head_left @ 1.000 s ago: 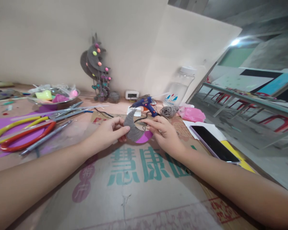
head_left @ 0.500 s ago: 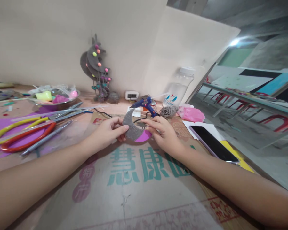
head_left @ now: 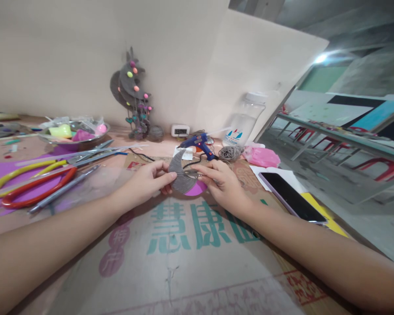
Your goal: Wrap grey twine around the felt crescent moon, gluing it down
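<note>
A crescent-shaped cutout (head_left: 183, 180) is held up above the cardboard, most of it wrapped in grey yarn and its lower right part bare purple. My left hand (head_left: 153, 177) pinches its left edge between thumb and fingers. At the right end, my right hand (head_left: 221, 179) has its fingers closed around the purple tip, which they hide. Thin grey strands seem to lie by the right fingertips, too fine to make out. Just behind the crescent lies a blue glue gun (head_left: 197, 141), with a ball of grey yarn (head_left: 230, 152) beside it.
Printed cardboard (head_left: 184, 271) covers the table under my arms. To the left are scissors (head_left: 39, 183), a pen (head_left: 64, 190) and a metal bowl (head_left: 46, 139). A decorated moon hanging (head_left: 129, 85), digital clock (head_left: 180, 130) and bottle (head_left: 243, 120) stand behind. A phone (head_left: 292, 197) lies right.
The right index finger has shifted slightly at the crescent's inner edge, and the crescent has tilted a little. The left hand keeps its hold in nearly the same place.
</note>
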### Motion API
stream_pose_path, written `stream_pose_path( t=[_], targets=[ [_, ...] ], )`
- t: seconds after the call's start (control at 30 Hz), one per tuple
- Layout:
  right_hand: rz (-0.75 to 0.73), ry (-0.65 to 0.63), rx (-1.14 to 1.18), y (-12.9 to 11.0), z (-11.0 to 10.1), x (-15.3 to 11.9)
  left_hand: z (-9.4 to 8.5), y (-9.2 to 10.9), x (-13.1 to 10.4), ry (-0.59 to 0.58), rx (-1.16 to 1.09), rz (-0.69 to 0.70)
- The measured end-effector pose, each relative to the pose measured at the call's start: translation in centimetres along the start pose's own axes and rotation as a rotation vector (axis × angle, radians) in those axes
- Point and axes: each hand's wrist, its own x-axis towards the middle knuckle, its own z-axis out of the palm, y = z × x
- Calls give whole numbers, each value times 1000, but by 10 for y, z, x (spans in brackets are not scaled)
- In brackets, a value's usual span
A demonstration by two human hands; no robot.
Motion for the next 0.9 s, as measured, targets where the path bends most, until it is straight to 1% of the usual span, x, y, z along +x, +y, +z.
stream_pose_path(
  t=[0.13, 0.63, 0.8, 0.9],
  targets=[
    [-6, 2, -5, -1, 0, 0, 0, -2, 1, -17, -1, 15],
    [-13, 6, 34, 2, 0, 0, 1, 1, -1, -18, 4, -21],
    [17, 38, 52, 1, 0, 0, 0, 0, 1, -4, 4, 2],
    [-11, 14, 16, 0, 0, -1, 1, 2, 1, 16, 15, -7]
  ],
)
